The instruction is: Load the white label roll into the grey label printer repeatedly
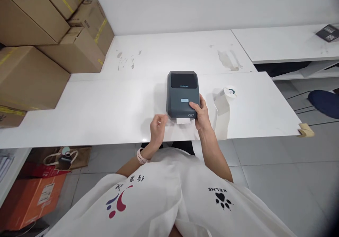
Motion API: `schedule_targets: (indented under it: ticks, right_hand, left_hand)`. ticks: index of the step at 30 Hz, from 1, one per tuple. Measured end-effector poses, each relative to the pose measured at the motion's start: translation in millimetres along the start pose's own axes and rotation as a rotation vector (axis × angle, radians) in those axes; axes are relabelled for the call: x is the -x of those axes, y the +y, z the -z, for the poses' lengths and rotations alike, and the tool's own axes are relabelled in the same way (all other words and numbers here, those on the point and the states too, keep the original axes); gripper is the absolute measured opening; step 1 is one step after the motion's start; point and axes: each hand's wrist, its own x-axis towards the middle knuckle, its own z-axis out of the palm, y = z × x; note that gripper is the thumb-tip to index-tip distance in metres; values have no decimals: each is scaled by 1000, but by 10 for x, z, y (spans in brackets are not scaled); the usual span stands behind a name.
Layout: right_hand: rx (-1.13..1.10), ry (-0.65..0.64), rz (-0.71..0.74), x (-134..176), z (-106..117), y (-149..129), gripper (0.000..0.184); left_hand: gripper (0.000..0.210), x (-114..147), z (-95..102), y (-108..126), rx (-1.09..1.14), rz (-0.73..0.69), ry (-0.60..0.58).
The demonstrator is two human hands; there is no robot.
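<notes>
A dark grey label printer [182,96] with a glossy black window and a light blue button rests on the white table in front of me. From its front slot sticks a short white paper label [183,121]. My right hand [202,116] grips the printer's right front corner, thumb on the top near the button and the other fingers along the side. Beside the printer's left front corner, my left hand [158,127] is curled closed; whether anything is between its fingertips I cannot make out.
Right of the printer, a roll of white labels [230,92] stands with its strip unrolled towards the table's front edge. Cardboard boxes [76,50] are stacked at the left. A dark small box [328,33] lies far right, above a blue stool [324,103]. An orange box [34,198] sits below left.
</notes>
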Motion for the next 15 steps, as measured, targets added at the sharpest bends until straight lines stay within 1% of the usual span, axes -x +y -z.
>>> schedule_targets:
  ticks: [3,4,5,7,10,13,15]
  right_hand:
    - [23,8,37,21,-13,12,75]
    - [27,3,43,27,-15,10,75]
    - [30,-4,44,32,-17,5,76]
    - [36,-11,40,42,-16,-9,77]
    - [61,-27,34,45,-3,-38,79]
    - [120,-42,36,19,11,-85,82]
    - [166,-23,39,-22,6,-128,88]
  left_hand:
    - [46,107,-90,-4,22,106,-273]
    - [46,108,-140,6,48,151,-329]
    - [44,95,-192,18,83,185,-352]
    - [38,53,-285,42,156,218,-349]
    - [30,6,-355,71,207,214,-322]
    - [31,3,-348,87,167,181,-335]
    - [32,9,-317,79,125,149,-340]
